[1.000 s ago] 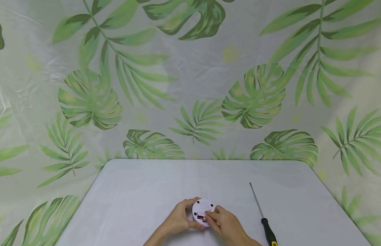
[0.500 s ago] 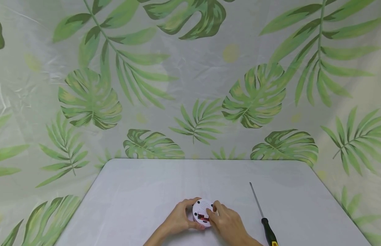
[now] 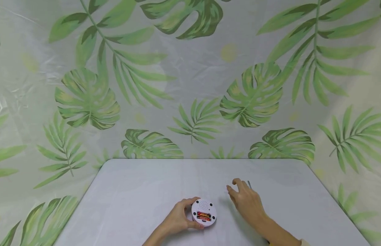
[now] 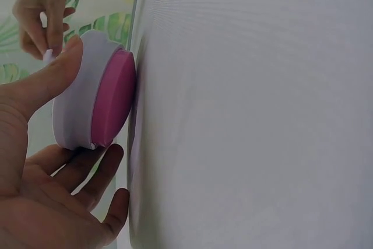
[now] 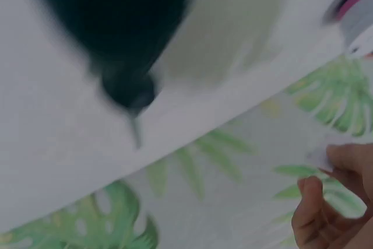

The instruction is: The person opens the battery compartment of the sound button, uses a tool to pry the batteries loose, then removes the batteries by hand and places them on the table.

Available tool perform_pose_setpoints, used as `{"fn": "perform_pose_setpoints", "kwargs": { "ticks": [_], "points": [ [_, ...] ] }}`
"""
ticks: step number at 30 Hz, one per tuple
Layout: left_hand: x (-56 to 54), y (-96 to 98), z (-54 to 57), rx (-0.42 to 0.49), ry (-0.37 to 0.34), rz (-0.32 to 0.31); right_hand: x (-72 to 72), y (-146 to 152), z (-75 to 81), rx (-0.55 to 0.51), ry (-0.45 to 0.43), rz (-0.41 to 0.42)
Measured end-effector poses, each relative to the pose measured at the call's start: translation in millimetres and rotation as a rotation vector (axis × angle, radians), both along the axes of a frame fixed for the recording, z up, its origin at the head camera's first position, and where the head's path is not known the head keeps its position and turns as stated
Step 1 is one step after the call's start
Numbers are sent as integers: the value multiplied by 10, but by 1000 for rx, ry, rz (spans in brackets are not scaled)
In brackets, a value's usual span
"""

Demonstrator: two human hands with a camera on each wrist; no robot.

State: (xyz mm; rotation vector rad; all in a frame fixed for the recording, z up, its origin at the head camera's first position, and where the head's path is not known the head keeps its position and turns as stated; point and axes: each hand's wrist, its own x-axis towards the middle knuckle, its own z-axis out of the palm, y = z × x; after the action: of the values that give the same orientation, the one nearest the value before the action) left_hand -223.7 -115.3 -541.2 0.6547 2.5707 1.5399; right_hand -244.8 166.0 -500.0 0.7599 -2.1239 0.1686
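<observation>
A round white device (image 3: 204, 205) with a pink underside (image 4: 114, 98) lies on the table, pink face down. Its upper face shows speaker holes, several dark feet and an open compartment holding two red batteries (image 3: 204, 216). My left hand (image 3: 179, 218) grips its left side, thumb in front and fingers behind. Off to the right, my right hand (image 3: 247, 203) is raised over the table, apart from the device. Between its thumb and fingertip it pinches a small white battery cover (image 5: 319, 157), mostly hidden behind the fingers in the left wrist view.
A screwdriver (image 5: 116, 21) with a dark handle lies on the right of the white table (image 3: 141, 181), largely behind my right arm in the head view. A leaf-patterned sheet (image 3: 196, 85) hangs beyond the table's far edge.
My right hand has come off the device with the battery cover and moved right and away from me, baring both batteries. The left hand keeps its grip in the same place.
</observation>
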Motion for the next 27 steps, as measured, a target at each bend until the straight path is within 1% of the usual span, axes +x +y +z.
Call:
{"fn": "perform_pose_setpoints", "kwargs": {
  "ticks": [2,6,9,11,14,16,19,22,24,25,27],
  "points": [
    [-2,-9,-13,2,-3,6,-109,152,24,24,-29,-43],
    [-1,-29,-20,2,-7,12,-306,399,14,91,-131,-159],
    [2,-39,-9,6,-11,14,-422,496,-17,120,-227,-229],
    [5,-40,0,12,-13,14,-490,530,-52,133,-272,-252],
    [13,-33,7,18,-13,14,-585,552,-117,159,-293,-260],
    [21,-26,5,22,-18,13,-626,549,-160,179,-283,-258],
    [34,-13,-1,28,-30,9,-663,536,-206,202,-270,-256],
    [38,-2,-12,25,-33,6,-672,519,-218,202,-298,-260],
    [39,0,-12,24,-30,6,-680,512,-203,167,-356,-262],
    [39,0,-11,21,-26,6,-679,510,-188,133,-407,-265],
    [37,-2,-9,18,-22,8,-682,510,-154,37,-546,-270]
  ]
}}
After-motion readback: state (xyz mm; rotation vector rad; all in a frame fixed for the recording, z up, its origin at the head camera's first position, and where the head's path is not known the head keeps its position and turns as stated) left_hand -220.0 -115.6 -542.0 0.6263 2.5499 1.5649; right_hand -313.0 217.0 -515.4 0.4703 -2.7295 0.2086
